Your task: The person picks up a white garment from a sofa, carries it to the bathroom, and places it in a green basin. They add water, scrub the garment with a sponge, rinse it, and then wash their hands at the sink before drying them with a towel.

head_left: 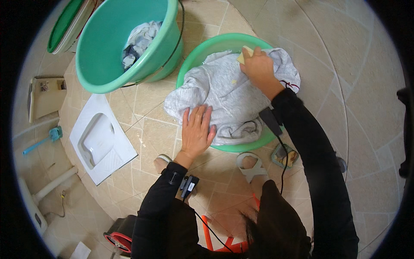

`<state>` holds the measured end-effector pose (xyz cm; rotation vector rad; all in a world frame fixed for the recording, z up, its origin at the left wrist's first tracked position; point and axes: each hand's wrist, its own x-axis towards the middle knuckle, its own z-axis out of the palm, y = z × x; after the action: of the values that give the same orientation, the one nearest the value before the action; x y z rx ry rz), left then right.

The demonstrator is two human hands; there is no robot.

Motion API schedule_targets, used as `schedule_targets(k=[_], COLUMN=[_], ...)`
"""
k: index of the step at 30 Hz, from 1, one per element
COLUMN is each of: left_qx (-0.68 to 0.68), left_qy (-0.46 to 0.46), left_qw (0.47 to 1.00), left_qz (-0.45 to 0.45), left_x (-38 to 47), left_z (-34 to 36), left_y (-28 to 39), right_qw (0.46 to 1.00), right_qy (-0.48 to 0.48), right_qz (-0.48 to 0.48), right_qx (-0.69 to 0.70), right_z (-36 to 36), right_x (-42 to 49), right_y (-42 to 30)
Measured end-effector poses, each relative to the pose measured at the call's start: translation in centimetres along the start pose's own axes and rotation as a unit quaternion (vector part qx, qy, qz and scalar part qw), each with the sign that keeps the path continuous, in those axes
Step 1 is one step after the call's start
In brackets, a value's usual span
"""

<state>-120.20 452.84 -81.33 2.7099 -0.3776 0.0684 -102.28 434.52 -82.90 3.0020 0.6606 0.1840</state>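
A light grey knit garment lies spread over a green plastic basin, its edges hanging over the rim on both sides. My right hand grips a pale yellow bar of soap against the upper part of the cloth. Flat on the garment's lower left part rests my left hand, fingers spread and holding nothing. A small yellowish fleck shows on the cloth between the hands. A dark red drawstring lies by my right wrist.
A large green bucket with wet clothes stands at upper left. Beside it are a squat toilet and a blue brush. A small box with soap pieces sits near my right foot. Cables hang from both wrists.
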Motion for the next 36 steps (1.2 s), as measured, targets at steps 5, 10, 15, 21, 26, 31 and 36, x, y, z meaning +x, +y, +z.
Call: schedule_targets(k=[5,10,15,21,26,31,36], left_qx=[0.097,0.037,-0.230,-0.207,-0.270,-0.285,-0.313], left_qy=[0.002,-0.038,0.027,-0.051,-0.056,0.002,-0.003], left_qw=[0.990,0.990,0.967,0.972,0.958,0.954,0.936], left_qz=[-0.107,-0.129,-0.102,-0.096,-0.078,-0.087,-0.163], left_x=[0.3,-0.3,-0.9,-1.1,-1.1,-1.9,-3.8], left_z=[-3.3,-2.5,-1.0,-1.9,-2.1,-2.1,-2.1], left_y=[-4.3,-6.9,-7.3,-8.1,-8.3,-8.3,-8.2], right_qw=[0.949,0.963,0.984,0.944,0.993,0.938,0.937], right_qy=[0.012,-0.129,-0.096,0.041,-0.060,-0.032,-0.120], right_qz=[-0.180,-0.131,-0.095,-0.229,-0.067,-0.200,-0.207], right_qx=[0.258,0.196,0.120,0.234,0.076,0.281,0.253], right_z=[-1.7,-3.3,-3.5,-1.5,-1.9,-3.2,-4.3], right_x=[-4.9,-8.9,-8.5,-3.9,-3.6,-5.0,-6.4], right_y=[-4.0,-3.4,-2.7,-6.0,-4.7,-8.5,-7.2])
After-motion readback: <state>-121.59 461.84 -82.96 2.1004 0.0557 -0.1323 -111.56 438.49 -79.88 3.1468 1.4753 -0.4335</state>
